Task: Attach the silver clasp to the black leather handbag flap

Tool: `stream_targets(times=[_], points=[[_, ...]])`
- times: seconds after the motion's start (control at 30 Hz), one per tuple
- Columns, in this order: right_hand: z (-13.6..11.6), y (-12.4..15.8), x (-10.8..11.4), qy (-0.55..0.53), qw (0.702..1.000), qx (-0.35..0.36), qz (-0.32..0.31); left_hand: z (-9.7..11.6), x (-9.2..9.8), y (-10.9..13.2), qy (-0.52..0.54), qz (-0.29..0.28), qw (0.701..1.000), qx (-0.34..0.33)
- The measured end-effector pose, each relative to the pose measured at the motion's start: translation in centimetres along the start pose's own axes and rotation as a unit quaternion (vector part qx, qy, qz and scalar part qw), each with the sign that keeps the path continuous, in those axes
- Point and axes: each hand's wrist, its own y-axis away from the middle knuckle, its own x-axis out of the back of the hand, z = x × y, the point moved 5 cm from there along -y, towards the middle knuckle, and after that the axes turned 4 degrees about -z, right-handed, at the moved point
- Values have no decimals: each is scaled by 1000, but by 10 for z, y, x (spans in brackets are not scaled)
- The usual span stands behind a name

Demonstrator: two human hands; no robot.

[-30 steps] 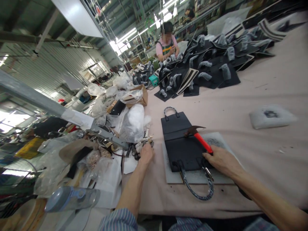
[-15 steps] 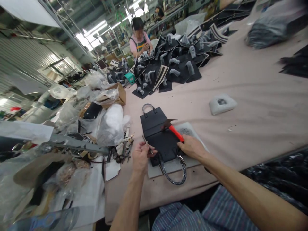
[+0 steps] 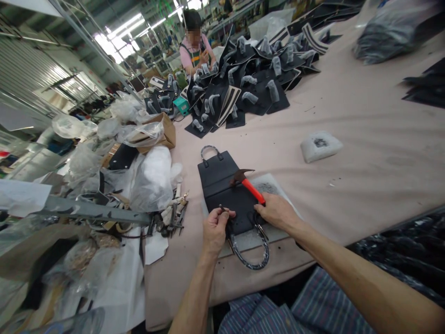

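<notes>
A black bag panel [image 3: 217,174] with a wrapped handle at each end lies on a pale slab [image 3: 276,185] before me. My right hand [image 3: 273,209] is closed round the red handle of a hammer [image 3: 253,190], whose dark head is over the panel's middle fold. Over the panel's near left part, my left hand [image 3: 218,226] pinches a small thin metal tool [image 3: 222,208], mostly hidden by the fingers. The near wrapped handle [image 3: 255,266] curves toward me between my forearms.
Black pieces with wrapped handles [image 3: 250,79] are heaped at the back. A white block [image 3: 320,146] sits to the right. Hand tools [image 3: 174,215], plastic bags [image 3: 153,178] and a cardboard box [image 3: 168,131] crowd the left. A person [image 3: 195,46] is behind the heap.
My left hand has moved right, onto the black panel, and the thin tool in it now shows less. My right hand keeps the hammer in nearly the same place. The view has shifted slightly.
</notes>
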Motion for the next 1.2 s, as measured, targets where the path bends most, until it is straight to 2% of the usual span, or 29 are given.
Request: stream_targets(times=[0.13, 0.3, 0.63, 1.03, 1.2], points=[[0, -1, 0, -1, 1000, 0, 2, -4, -5, 0, 24, -3, 999, -26], [1, -1, 0, -2, 1000, -5, 5, -4, -8, -3, 70, 6, 997, -24], [2, -1, -1, -4, 1000, -8, -1, -6, -14, -2, 39, -14, 999, -20], [2, -1, -1, -8, 1000, -7, -5, 0, -17, -1, 12, -5, 1000, -24], [1, 0, 1, -7, 1000, -2, -3, -5, -19, -2, -49, 25, 998, -25]])
